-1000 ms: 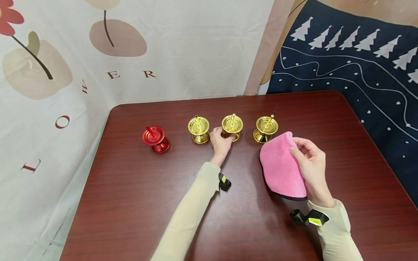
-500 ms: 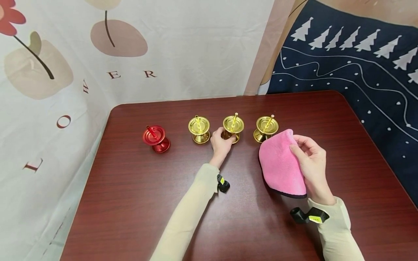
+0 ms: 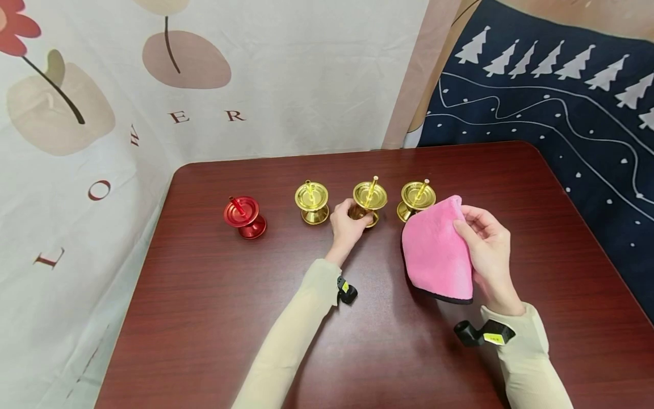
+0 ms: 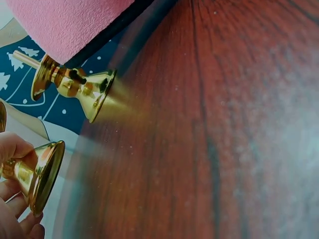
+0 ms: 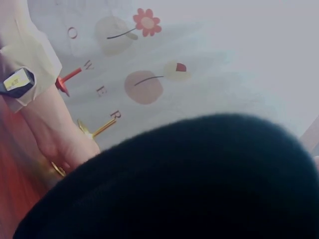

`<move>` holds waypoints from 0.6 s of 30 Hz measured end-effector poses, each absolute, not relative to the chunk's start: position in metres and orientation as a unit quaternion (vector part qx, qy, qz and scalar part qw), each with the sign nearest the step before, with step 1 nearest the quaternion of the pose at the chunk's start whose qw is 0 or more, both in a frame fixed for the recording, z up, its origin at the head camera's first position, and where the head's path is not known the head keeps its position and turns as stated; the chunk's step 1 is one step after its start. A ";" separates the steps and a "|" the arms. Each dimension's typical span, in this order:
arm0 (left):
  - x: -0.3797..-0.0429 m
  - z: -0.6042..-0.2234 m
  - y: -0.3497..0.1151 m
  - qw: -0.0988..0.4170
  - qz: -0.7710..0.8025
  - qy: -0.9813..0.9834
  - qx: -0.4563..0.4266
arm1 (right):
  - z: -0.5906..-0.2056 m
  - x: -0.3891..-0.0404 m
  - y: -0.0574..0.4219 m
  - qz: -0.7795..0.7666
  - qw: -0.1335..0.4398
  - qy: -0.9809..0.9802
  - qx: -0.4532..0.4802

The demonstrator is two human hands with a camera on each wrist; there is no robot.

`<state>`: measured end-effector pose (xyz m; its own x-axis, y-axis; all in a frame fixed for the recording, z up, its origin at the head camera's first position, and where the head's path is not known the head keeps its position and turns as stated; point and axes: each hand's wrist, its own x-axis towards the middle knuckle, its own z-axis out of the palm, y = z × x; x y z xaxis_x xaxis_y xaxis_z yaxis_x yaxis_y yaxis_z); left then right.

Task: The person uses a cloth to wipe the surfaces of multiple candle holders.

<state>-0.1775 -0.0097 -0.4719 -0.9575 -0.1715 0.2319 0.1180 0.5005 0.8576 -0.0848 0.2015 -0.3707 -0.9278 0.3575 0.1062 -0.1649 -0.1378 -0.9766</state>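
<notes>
My left hand (image 3: 348,226) grips the stem of a gold candle holder (image 3: 370,196), a dish-topped piece with a thin upright tube. In the left wrist view this candle holder (image 4: 37,174) leans, and its base looks raised off the table. Between the thumb and fingers of my right hand (image 3: 487,253) hangs a pink cloth (image 3: 436,250) with a black edge. Its lower part drapes in front of another gold candle holder (image 3: 418,196), partly covering it. A dark blurred shape (image 5: 189,184) blocks much of the right wrist view.
Left of my left hand stands a third gold candle holder (image 3: 311,199), and farther left a red one (image 3: 245,216). All are on a dark red-brown table (image 3: 204,318). A pale printed curtain (image 3: 306,74) and a navy tree-patterned cloth (image 3: 536,113) hang behind.
My left hand has shifted the gripped candle holder slightly right, tilting it a little. The pink cloth has moved up and left with my right hand's fingers.
</notes>
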 end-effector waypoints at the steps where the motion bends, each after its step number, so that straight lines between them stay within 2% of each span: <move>1: -0.177 -0.471 -0.010 0.145 -0.500 -0.854 0.014 | -0.370 -0.085 0.201 0.754 0.172 -0.629 -0.076; 18: -0.160 -0.455 -0.020 0.146 -0.536 -0.830 -0.053 | -0.368 -0.092 0.190 0.784 0.163 -0.597 -0.051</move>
